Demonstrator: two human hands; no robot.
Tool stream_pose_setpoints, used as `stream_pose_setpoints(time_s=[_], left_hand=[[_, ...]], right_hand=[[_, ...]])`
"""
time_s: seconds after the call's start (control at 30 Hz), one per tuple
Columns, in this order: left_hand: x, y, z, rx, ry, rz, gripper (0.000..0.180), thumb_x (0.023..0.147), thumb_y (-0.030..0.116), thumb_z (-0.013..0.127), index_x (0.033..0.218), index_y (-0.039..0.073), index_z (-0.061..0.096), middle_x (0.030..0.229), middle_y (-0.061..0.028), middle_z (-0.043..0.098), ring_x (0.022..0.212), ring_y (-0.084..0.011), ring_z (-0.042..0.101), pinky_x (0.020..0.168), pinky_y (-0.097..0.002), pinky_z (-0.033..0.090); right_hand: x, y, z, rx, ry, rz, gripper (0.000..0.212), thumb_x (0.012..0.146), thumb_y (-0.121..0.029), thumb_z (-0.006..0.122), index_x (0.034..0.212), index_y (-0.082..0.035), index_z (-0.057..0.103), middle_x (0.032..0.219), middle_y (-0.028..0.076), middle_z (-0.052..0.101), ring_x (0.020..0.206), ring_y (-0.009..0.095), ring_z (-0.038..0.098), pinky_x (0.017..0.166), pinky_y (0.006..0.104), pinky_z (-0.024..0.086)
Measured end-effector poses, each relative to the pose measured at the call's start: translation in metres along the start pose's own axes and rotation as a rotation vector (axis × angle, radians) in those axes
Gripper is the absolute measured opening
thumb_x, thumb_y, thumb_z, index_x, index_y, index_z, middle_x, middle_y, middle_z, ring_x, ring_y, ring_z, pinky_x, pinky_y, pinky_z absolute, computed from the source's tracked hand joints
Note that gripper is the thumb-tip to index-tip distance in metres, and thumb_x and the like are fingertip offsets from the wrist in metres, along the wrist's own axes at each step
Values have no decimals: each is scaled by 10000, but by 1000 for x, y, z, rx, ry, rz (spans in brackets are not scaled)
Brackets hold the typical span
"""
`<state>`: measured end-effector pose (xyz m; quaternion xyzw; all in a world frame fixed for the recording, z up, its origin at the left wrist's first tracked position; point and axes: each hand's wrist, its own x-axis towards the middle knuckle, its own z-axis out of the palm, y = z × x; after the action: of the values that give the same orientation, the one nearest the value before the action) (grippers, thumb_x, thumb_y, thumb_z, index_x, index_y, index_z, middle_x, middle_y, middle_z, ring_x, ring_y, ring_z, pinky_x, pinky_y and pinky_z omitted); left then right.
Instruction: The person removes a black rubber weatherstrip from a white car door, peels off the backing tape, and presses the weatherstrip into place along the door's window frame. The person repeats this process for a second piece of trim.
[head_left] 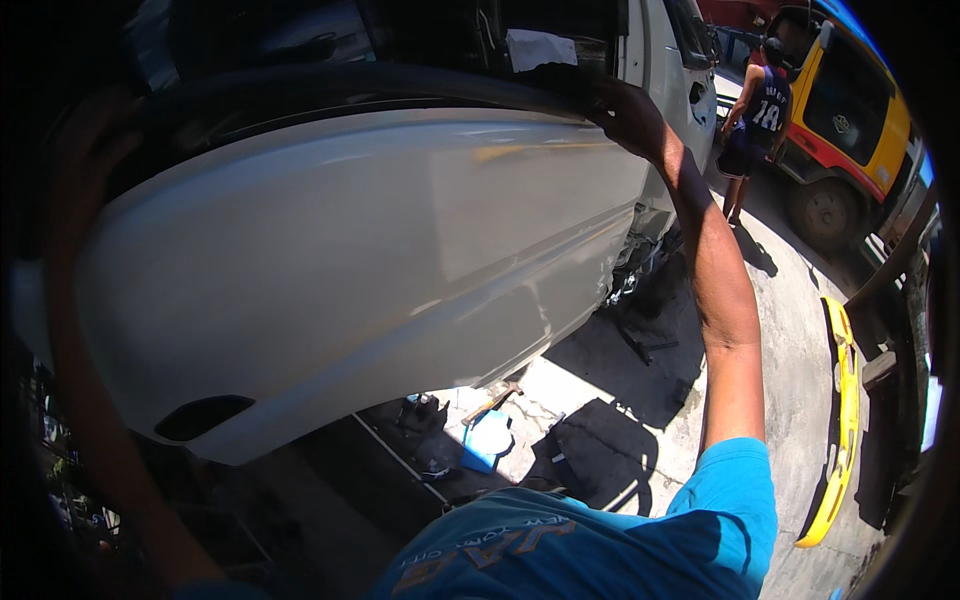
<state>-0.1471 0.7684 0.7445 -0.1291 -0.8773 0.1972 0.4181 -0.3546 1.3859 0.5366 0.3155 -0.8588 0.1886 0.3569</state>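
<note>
Head view: panel (370,240) up against the van (672,40); right hand (632,120), fingers curled round its dark rim (470,86). Left hand (100,150) at the far edge, in shadow; grip can't be told. Uneven hold could let it tip, scuffing paint or pinching fingers. Panel smooth, pale, gently bowed, creased lengthwise; oval recess (205,417) low left. Concrete (790,390) rough, sunlit
</note>
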Motion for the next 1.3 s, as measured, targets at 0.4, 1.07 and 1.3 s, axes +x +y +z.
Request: stream_pose_setpoints(time_s=[0.4, 1.07, 1.3], left_hand=[[-3, -13, 8, 49, -1, 13, 419, 1006, 303, 641, 1388, 132, 647, 1565, -98, 495, 1494, -276, 398, 1260, -435, 268], [-29, -19, 53, -301, 70, 3, 410, 897, 115, 714, 1306, 88, 698, 1468, -117, 559, 1399, -267, 507, 1163, -378, 407], [-29, 16, 26, -172, 102, 26, 374, 877, 105, 720, 1251, 105, 730, 1402, -122, 594, 1329, -293, 555, 1140, -381, 431]], right_hand=[[9, -62, 16, 151, 139, -96, 252, 906, -103, 741, 1154, -68, 715, 1092, 122, 714, 1042, 317, 680, 916, 406, 551], [26, -64, -4, 212, -146, 172, 227, 795, -14, 823, 994, -42, 718, 915, 77, 725, 875, 210, 712, 821, 344, 559], [22, -65, 0, 330, -135, 145, 214, 832, 33, 780, 1022, -23, 699, 909, 71, 709, 884, 182, 705, 848, 334, 555]])
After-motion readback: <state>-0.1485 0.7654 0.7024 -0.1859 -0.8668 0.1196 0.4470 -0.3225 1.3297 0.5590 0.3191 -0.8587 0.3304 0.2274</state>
